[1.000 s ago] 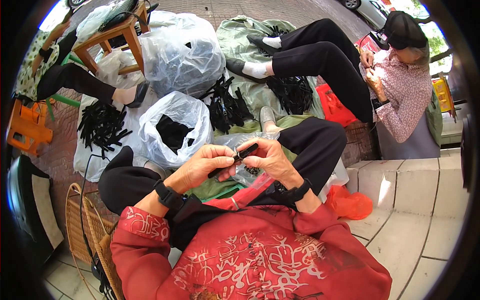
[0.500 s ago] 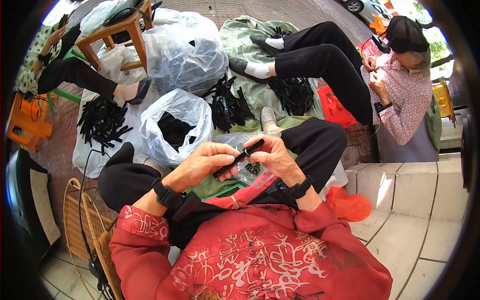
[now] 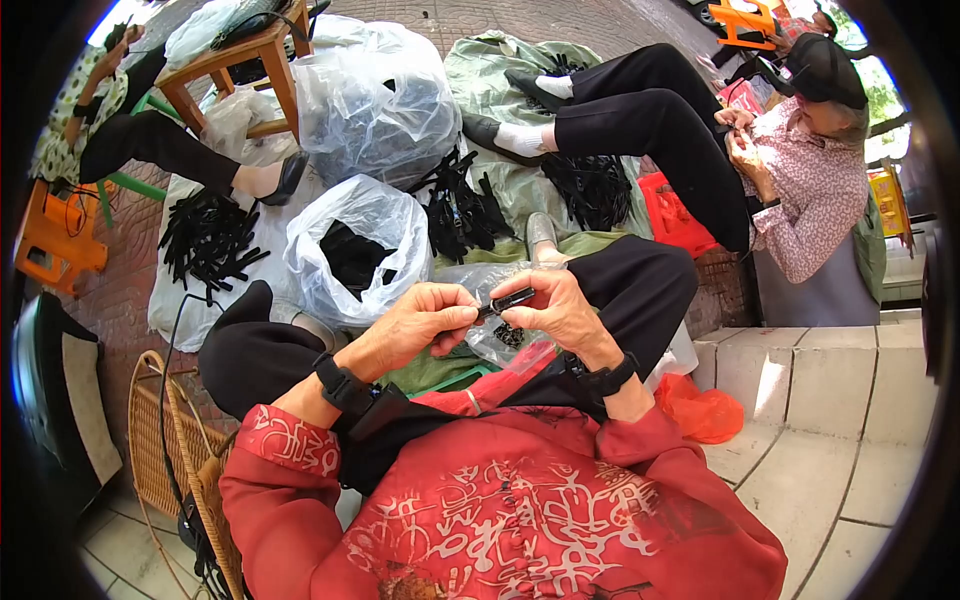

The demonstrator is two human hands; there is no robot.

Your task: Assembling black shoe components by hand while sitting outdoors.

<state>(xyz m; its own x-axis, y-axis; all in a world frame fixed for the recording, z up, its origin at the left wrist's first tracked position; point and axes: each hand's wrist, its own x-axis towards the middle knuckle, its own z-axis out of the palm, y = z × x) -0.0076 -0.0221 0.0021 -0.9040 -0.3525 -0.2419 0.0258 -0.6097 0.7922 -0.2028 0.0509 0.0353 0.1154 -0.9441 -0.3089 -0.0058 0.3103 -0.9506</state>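
Above my lap, a short black strap (image 3: 508,300) with a small shiny part on it is stretched between my two hands. My left hand (image 3: 418,322) pinches its left end between thumb and fingers. The other end is gripped by my right hand (image 3: 562,312), thumb below and fingers above. Just under my hands lies a clear plastic bag (image 3: 478,345) with small dark pieces (image 3: 510,336) in it. Beyond my left hand, a white plastic bag (image 3: 305,245) stands with its mouth wide and black material (image 3: 350,262) inside. What the shiny part is, I cannot make out.
Piles of black straps (image 3: 205,240) lie on sheets ahead. A large clear bag (image 3: 375,105) stands behind, beside a wooden stool (image 3: 230,62). One co-worker (image 3: 810,190) sits at the right, another (image 3: 65,130) at the left. A wicker chair (image 3: 165,440) is at my left, tiled steps (image 3: 830,380) right.
The strap has turned from a slant to a more level position, and its shiny part now shows more. My hands remain close together on it. The view has shifted slightly.
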